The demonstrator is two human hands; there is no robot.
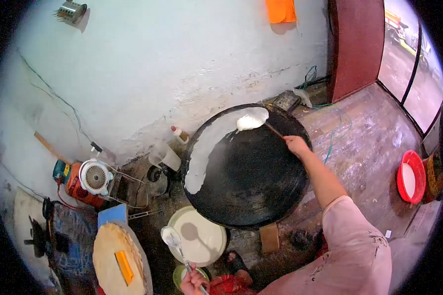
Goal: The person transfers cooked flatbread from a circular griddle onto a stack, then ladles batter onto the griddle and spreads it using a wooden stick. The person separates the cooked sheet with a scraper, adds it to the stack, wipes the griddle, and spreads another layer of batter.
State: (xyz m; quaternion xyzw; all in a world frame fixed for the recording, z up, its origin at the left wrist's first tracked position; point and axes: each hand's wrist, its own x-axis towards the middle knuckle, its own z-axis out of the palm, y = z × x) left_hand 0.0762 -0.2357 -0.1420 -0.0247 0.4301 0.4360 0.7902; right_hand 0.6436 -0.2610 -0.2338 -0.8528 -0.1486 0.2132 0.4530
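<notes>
A wide black round griddle (251, 172) carries a curved band of pale batter (202, 152) along its left and upper edge. At its upper rim my right hand (298, 146) grips the handle of a spreader (252, 119) whose head is coated in white batter. Low in the view, my left hand (194, 281) is closed round the handle of a metal ladle (171, 236). The ladle's bowl hangs over the left side of a large basin of white batter (199, 236), which stands just below the griddle.
A stack of flat round sheets (108, 255) with an orange scraper (124, 268) lies at lower left. Beyond it are a blower (94, 177), a plastic jug (165, 156) and a bottle (180, 134). A red basin (411, 177) is at far right.
</notes>
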